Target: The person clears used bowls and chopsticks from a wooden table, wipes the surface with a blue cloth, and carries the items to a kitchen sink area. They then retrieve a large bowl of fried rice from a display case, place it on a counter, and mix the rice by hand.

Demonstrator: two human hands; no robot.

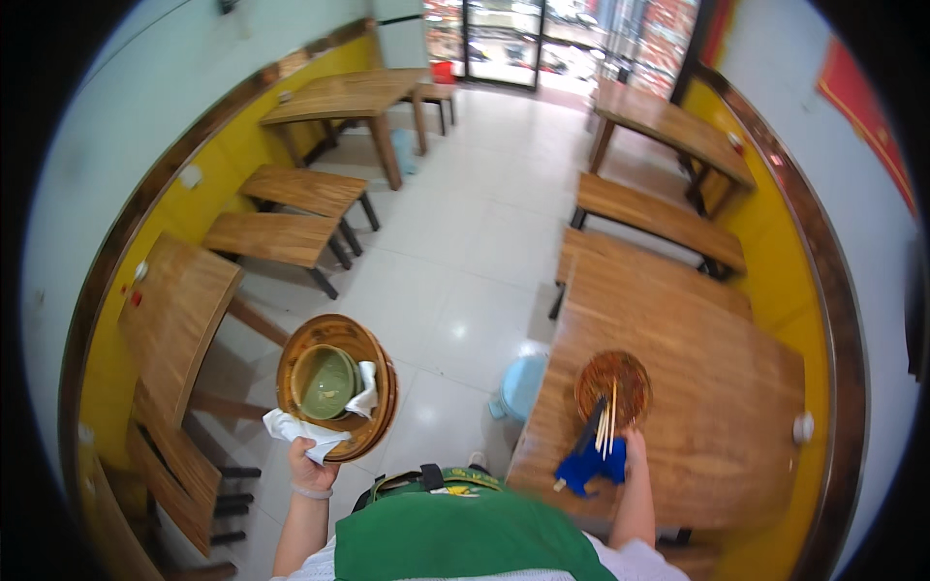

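My left hand (312, 462) grips a stack of brown bowls (389, 363) by its near rim, above the floor. A green bowl (325, 385) sits inside the top one, with a crumpled white tissue (365, 392) beside it. Another white tissue (301, 432) hangs over the rim by my thumb. At the right table, my right hand (634, 447) holds the near rim of a bowl of red, soupy food (617, 370); its fingers are partly hidden. Wooden chopsticks (607, 425) and a dark-handled utensil (592, 428) lean across that bowl. A blue cloth (592, 465) lies bunched next to my right hand.
The wooden table (697, 407) on my right has a light blue bin (523, 385) at its side. Benches (657, 221) and more tables (182, 312) line both yellow-panelled walls. A tiled aisle (458, 290) runs between them to the glass doors (501, 43).
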